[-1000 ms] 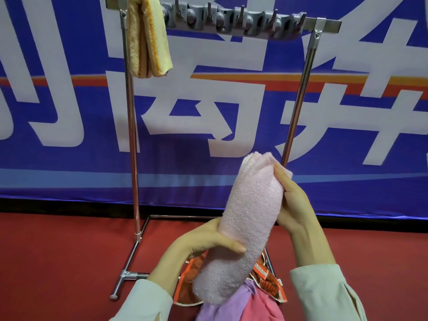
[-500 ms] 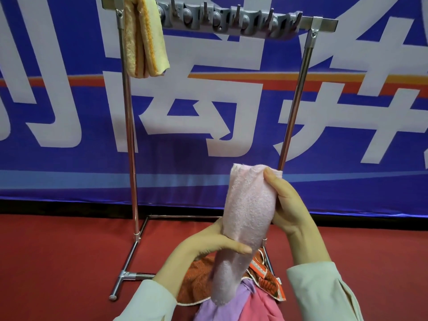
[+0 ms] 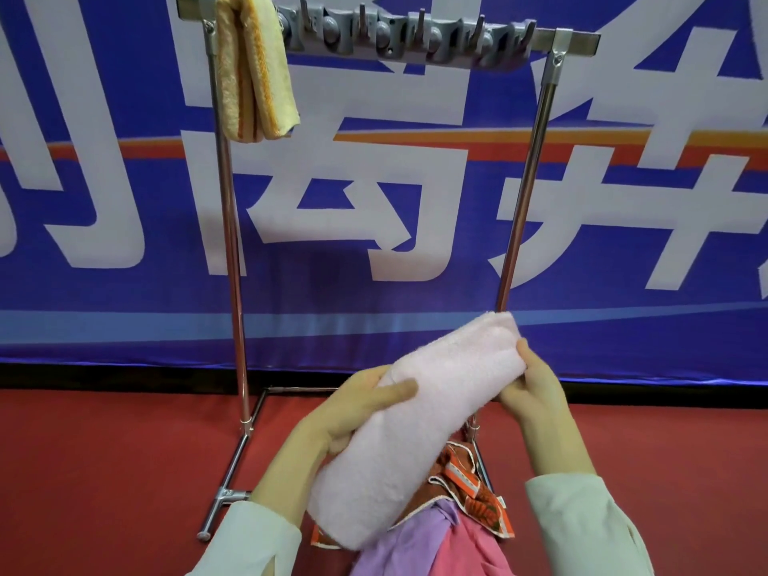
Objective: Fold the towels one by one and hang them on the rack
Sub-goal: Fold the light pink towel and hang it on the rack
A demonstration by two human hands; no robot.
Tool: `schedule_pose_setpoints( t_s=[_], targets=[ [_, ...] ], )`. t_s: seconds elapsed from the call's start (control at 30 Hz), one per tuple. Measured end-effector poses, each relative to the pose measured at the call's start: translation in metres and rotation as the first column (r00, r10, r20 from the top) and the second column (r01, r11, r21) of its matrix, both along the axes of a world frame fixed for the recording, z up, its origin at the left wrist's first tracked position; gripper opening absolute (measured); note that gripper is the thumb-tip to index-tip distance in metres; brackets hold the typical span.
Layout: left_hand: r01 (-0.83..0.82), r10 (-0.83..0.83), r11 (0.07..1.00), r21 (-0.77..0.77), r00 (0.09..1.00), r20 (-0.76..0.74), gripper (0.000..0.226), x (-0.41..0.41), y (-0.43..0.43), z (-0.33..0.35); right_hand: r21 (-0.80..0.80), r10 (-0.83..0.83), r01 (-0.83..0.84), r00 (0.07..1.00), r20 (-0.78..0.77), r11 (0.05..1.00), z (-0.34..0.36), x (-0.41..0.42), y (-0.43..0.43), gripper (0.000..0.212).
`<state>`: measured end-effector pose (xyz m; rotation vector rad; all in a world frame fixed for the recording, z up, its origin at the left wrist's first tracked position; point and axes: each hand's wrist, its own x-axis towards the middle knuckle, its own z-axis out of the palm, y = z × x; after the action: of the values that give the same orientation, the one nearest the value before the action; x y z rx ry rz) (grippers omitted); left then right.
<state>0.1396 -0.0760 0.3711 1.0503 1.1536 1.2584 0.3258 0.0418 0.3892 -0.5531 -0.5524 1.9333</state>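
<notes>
A folded pale pink towel [image 3: 419,413] slants between my hands, its upper end to the right. My left hand [image 3: 357,405] grips its middle from the left, thumb on top. My right hand [image 3: 532,388] pinches the upper end. Behind stands a metal rack [image 3: 523,193] whose top bar carries grey hooks [image 3: 407,35]. A folded yellow towel with orange stripes [image 3: 255,72] hangs at the bar's left end. Under the pink towel lies a pile: an orange patterned towel [image 3: 469,480], a purple one [image 3: 415,542] and a pink one [image 3: 473,550].
A big blue banner with white characters [image 3: 353,226] fills the wall behind the rack. The floor is red carpet [image 3: 104,471]. The rack's base feet [image 3: 224,496] reach forward on the left, near my left sleeve.
The pink towel has tipped from nearly upright to a flatter slant and looks wider. My left hand has slid up along it, and my right hand has dropped a little lower.
</notes>
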Motion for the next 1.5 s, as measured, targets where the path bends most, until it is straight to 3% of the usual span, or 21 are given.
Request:
schedule_pose_setpoints(
  t_s=[0.1,0.2,0.33,0.4,0.63,0.77,0.87,1.07,1.17,1.23,1.37,1.43,1.5],
  targets=[
    [-0.004,0.002,1.0,0.03,0.997,0.073,0.039,0.004,-0.001,0.015,-0.135,0.027,-0.018,0.998,0.062,0.991,-0.017,-0.009,0.007,0.025],
    [-0.044,0.037,0.996,0.082,0.996,0.083,0.034,0.01,-0.002,0.027,-0.311,0.114,-0.092,0.992,0.053,0.946,-0.019,-0.019,0.005,0.042],
    [-0.126,0.113,0.984,0.125,0.988,0.11,0.028,0.011,0.001,0.033,-0.21,0.405,-0.364,0.89,0.21,0.908,-0.013,-0.023,-0.007,0.062],
    [-0.167,0.151,0.976,0.139,0.982,0.115,0.027,0.011,0.003,0.033,-0.09,0.436,-0.432,0.836,0.334,0.897,-0.004,-0.026,-0.011,0.063],
    [-0.345,0.327,0.918,0.196,0.937,0.12,0.019,0.012,0.004,0.031,0.259,0.245,-0.497,0.737,0.63,0.828,0.017,-0.024,-0.026,0.041],
    [-0.428,0.434,0.869,0.247,0.9,0.031,0.018,0.008,0.005,0.03,0.408,0.083,-0.413,0.778,0.623,0.815,0.019,-0.028,-0.032,0.059],
    [-0.524,0.566,0.799,0.296,0.821,-0.073,0.018,0.007,0.009,0.027,0.498,-0.055,-0.386,0.746,0.664,0.776,0.019,-0.03,-0.034,0.057],
    [-0.637,0.684,0.687,0.349,0.73,-0.014,0.044,0.007,0.01,0.027,0.581,-0.347,-0.487,0.49,0.8,0.652,0.025,-0.033,-0.036,0.062],
    [-0.615,0.696,0.665,0.423,0.716,-0.053,0.049,0.008,0.01,0.024,0.587,-0.416,-0.489,0.42,0.807,0.645,0.03,-0.033,-0.04,0.049],
    [-0.589,0.7,0.651,0.478,0.71,-0.078,0.049,0.008,0.01,0.024,0.592,-0.412,-0.481,0.432,0.802,0.647,0.031,-0.033,-0.041,0.038],
    [-0.534,0.68,0.654,0.536,0.726,-0.105,0.056,0.009,0.007,0.028,0.617,-0.347,-0.462,0.543,0.765,0.637,0.033,-0.03,-0.043,0.028],
    [-0.559,0.672,0.643,0.524,0.739,-0.036,0.07,0.008,0.007,0.028,0.61,-0.274,-0.416,0.626,0.73,0.674,0.035,-0.028,-0.046,0.019],
    [-0.588,0.612,0.694,0.416,0.786,0.089,0.079,0.0,0.007,0.027,0.569,-0.198,-0.348,0.7,0.687,0.745,0.038,-0.026,-0.048,0.019]
  ],
)
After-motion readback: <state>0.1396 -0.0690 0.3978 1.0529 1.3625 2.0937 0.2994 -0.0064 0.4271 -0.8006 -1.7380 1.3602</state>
